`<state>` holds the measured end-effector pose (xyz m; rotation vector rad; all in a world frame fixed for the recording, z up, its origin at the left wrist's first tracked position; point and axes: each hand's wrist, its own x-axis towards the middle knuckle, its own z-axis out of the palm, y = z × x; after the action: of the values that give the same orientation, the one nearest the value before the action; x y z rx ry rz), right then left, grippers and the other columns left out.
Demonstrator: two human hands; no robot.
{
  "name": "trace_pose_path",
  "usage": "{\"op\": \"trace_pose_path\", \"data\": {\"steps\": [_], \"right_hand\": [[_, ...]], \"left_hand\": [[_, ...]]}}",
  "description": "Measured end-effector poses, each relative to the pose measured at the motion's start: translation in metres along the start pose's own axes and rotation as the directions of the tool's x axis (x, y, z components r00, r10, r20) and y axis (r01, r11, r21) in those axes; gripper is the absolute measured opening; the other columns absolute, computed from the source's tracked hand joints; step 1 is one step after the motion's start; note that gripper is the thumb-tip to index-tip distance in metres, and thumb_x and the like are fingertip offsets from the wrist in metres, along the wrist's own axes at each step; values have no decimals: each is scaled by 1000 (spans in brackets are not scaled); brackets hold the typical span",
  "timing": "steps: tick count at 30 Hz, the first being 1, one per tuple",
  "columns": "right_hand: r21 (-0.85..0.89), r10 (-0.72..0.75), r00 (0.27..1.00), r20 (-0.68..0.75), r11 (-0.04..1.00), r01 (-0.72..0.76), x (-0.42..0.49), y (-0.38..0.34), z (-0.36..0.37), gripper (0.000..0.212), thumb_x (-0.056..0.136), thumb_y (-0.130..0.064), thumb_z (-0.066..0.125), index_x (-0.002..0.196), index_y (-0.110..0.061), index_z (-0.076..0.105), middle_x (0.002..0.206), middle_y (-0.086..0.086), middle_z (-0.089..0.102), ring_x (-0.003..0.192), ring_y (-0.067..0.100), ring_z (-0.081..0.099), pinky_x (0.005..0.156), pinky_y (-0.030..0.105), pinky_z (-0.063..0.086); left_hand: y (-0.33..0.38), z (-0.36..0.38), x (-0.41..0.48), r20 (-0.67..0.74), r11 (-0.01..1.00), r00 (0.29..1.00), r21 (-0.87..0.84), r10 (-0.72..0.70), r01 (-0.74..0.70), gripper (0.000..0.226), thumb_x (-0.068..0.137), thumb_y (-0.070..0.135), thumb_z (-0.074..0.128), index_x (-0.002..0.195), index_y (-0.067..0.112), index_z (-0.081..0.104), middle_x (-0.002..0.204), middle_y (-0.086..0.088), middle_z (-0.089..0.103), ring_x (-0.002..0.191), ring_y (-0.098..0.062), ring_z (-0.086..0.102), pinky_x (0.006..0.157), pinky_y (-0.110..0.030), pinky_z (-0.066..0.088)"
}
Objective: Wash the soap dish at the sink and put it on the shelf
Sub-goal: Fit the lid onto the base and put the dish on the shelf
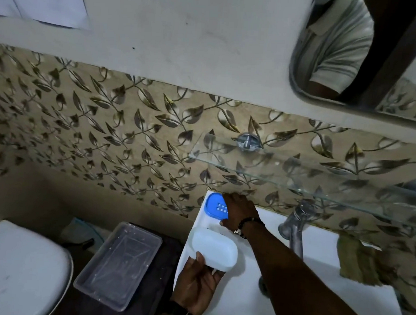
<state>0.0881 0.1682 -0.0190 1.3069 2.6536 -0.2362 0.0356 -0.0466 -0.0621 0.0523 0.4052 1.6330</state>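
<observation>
I see the left hand (199, 281) at the near left edge of the sink (315, 300). It holds the white cover (212, 251) of the soap dish, with the thumb on top of the near rim and the fingers under it. The right hand (240, 213) reaches across to the far left corner of the sink ledge, where the blue drain tray (214, 204) of the dish lies. Its fingers are curled over the right end of this tray and the thumb is at the near side. I judge that it grips the tray, although the hand itself hides the contact.

In my judgement this is the collecting step: both parts of the dish are in the hands, and the washing is not yet begun. I see no water coming from the tap (295, 226). The next move calls for lifting the blue tray off the ledge, bringing both parts over the basin, and freeing some fingers to open the tap. Once wet, the plastic may slip.

The glass shelf (298, 174) is on the wall just above the tap. A cloth (356, 260) hangs right of the tap. Left of the sink stands a clear plastic box (120, 264), and further left a white toilet (17, 267). The wall has leaf-pattern tiles (82, 125), with a mirror (354, 56) at the far right.
</observation>
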Motion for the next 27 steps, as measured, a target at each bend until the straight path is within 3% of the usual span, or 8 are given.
{"op": "trace_pose_path", "data": {"steps": [6, 11, 13, 15, 17, 18, 23, 27], "right_hand": [[49, 42, 999, -21, 998, -41, -4, 5, 1, 106, 69, -44, 79, 153, -18, 20, 149, 14, 28, 134, 38, 36, 109, 42, 35], [436, 114, 988, -102, 898, -59, -30, 6, -17, 113, 53, -48, 91, 145, -23, 30, 137, 6, 37, 118, 30, 52, 91, 36, 48], [565, 141, 982, -124, 824, -47, -45, 8, -23, 96, 58, -43, 91, 137, -19, 42, 128, 5, 49, 110, 25, 55, 81, 30, 45], [652, 183, 964, -196, 758, -11, -62, 8, -28, 55, 71, -32, 86, 117, -17, 60, 100, 1, 61, 90, 21, 59, 67, 27, 41], [636, 170, 936, -309, 768, 71, -81, 9, -33, 19, 82, -26, 78, 89, -13, 67, 78, -2, 57, 76, 23, 58, 62, 31, 38], [616, 152, 921, -359, 780, 111, -90, 9, -34, 14, 85, -22, 75, 82, -11, 67, 73, -2, 54, 73, 23, 56, 63, 32, 37], [677, 143, 892, -429, 705, 213, -131, 9, -37, 7, 90, -14, 68, 95, -17, 70, 86, -9, 56, 82, 10, 56, 72, 17, 38], [778, 71, 931, -359, 574, 256, -156, 10, -34, 28, 89, -28, 72, 114, -25, 61, 115, -13, 65, 103, -1, 63, 86, 19, 50]], "left_hand": [[0, -6, 1, -39, 1000, 999, 1, 23, -23, 74, 69, 21, 92, 135, 11, 61, 146, -23, 52, 132, -44, 51, 94, -57, 53], [2, 3, 8, -104, 996, 991, 44, 83, -79, 90, 65, 25, 94, 143, 10, 51, 144, -22, 54, 130, -39, 54, 94, -55, 54], [4, 14, 11, -97, 993, 989, 58, 112, -107, 94, 65, 26, 94, 145, 10, 48, 145, -21, 54, 132, -38, 53, 99, -55, 52], [6, 27, 13, -68, 986, 987, 95, 147, -140, 89, 70, 27, 91, 146, 10, 47, 146, -20, 52, 135, -37, 50, 105, -53, 47], [5, 38, 15, -56, 981, 986, 126, 154, -147, 78, 79, 25, 83, 146, 10, 47, 147, -19, 52, 138, -36, 46, 109, -52, 41], [4, 43, 16, -58, 979, 987, 147, 152, -143, 71, 83, 23, 79, 146, 10, 47, 146, -19, 52, 138, -36, 47, 109, -51, 41], [-4, 71, 14, -73, 933, 983, 334, 170, -136, 88, 68, 37, 88, 142, 8, 51, 138, -20, 60, 130, -36, 56, 106, -50, 48], [-11, 84, 13, -45, 904, 984, 405, 172, -139, 64, 82, 30, 74, 139, 8, 54, 132, -21, 64, 123, -36, 61, 101, -52, 51]]}}
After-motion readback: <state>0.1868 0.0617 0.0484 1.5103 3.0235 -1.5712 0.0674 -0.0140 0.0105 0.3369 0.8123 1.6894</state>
